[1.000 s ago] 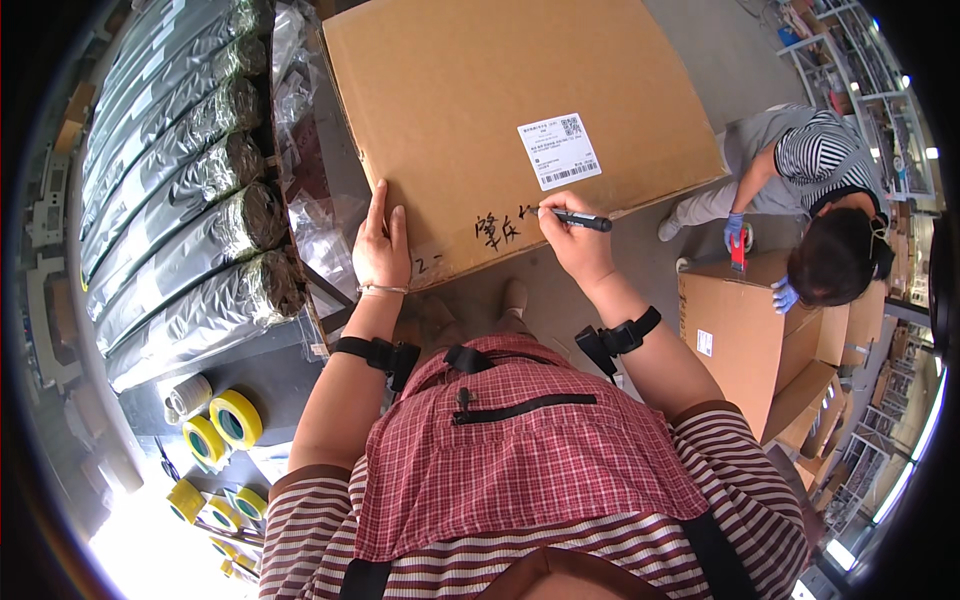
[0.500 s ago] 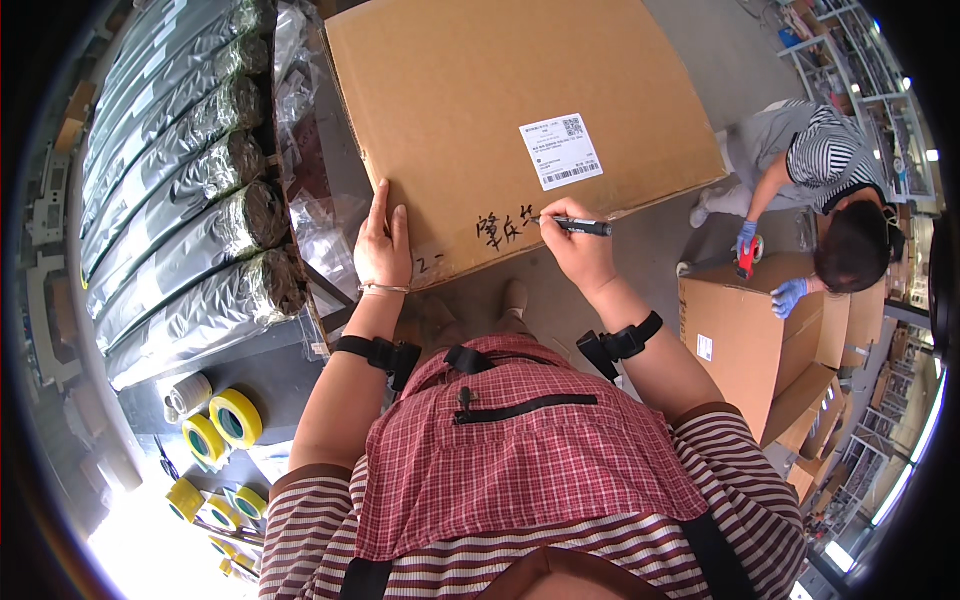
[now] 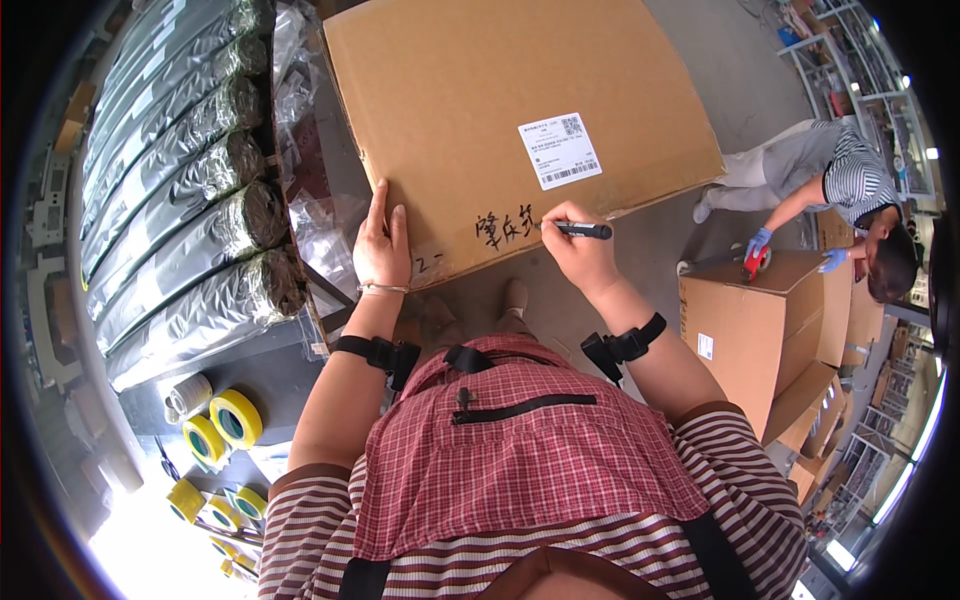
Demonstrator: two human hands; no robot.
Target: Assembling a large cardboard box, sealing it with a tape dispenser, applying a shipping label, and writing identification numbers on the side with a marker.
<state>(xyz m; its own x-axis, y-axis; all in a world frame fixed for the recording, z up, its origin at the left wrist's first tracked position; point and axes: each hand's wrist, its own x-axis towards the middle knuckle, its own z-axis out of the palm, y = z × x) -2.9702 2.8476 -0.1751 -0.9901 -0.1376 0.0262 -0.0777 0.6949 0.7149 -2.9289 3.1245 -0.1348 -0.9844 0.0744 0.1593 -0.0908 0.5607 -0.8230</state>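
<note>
A large cardboard box (image 3: 450,100) lies before me, with a white printed label (image 3: 560,151) on its upper face. My right hand (image 3: 580,245) is closed around a black marker pen (image 3: 585,230), its tip at the box near the front edge. Dark handwritten strokes (image 3: 503,228) run along the cardboard just left of the pen tip. Flat against the box's near left corner rests my left hand (image 3: 384,245), fingers stretched out and holding nothing.
Dark rolls wrapped in plastic (image 3: 200,200) are stacked at the left. Yellow tape rolls (image 3: 236,418) sit on a dark surface below them. At the right, a co-worker (image 3: 862,175) in blue gloves holds a red tape dispenser (image 3: 758,262) over an open carton (image 3: 735,320).
More strokes have been added at the right end of the writing, and my right hand has shifted very slightly. The co-worker has leaned further right, and the red dispenser has come down onto the carton.
</note>
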